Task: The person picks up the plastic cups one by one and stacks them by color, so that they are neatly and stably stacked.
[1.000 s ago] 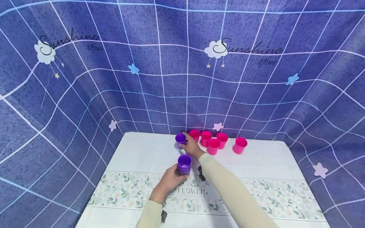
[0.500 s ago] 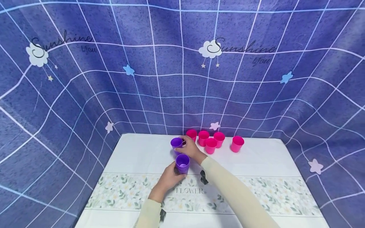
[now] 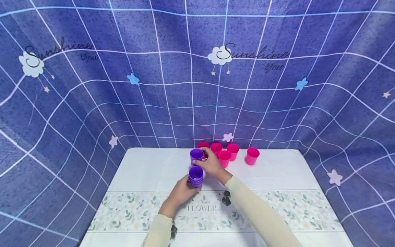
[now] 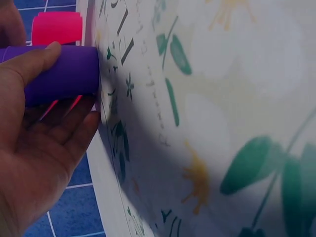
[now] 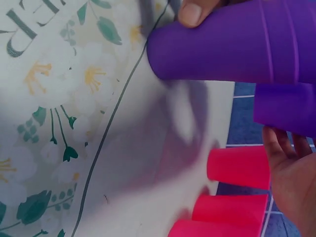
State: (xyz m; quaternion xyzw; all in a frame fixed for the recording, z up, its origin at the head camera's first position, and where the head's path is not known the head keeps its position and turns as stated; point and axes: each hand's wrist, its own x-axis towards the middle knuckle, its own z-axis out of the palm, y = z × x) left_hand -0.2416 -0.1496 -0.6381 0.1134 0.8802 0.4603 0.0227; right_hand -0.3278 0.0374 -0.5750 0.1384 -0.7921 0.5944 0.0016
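Observation:
My left hand [image 3: 182,191] grips a stack of nested purple cups [image 3: 196,176] from its left side. In the left wrist view, the stack's base [image 4: 74,74] meets the tabletop, with the thumb on one side and the fingers on the other. Just behind it, my right hand [image 3: 213,165] holds a single purple cup [image 3: 196,156], mouth up. The right wrist view shows this single cup [image 5: 284,111] raised off the table, with fingers [image 5: 284,143] against its side. Any overlap between cup and stack is not visible; they look separate.
Several pink cups stand mouth up toward the back: a front one [image 3: 224,157], one beside it [image 3: 232,151] and one farther right [image 3: 252,156]. The white table [image 3: 148,164] has a floral band [image 3: 132,209]. A blue gridded curtain [image 3: 172,89] closes off the back and sides.
The single purple cup has come up off the table in my right hand and moved nearer, in line behind the stack. My left hand keeps its hold. The head view has shifted slightly.

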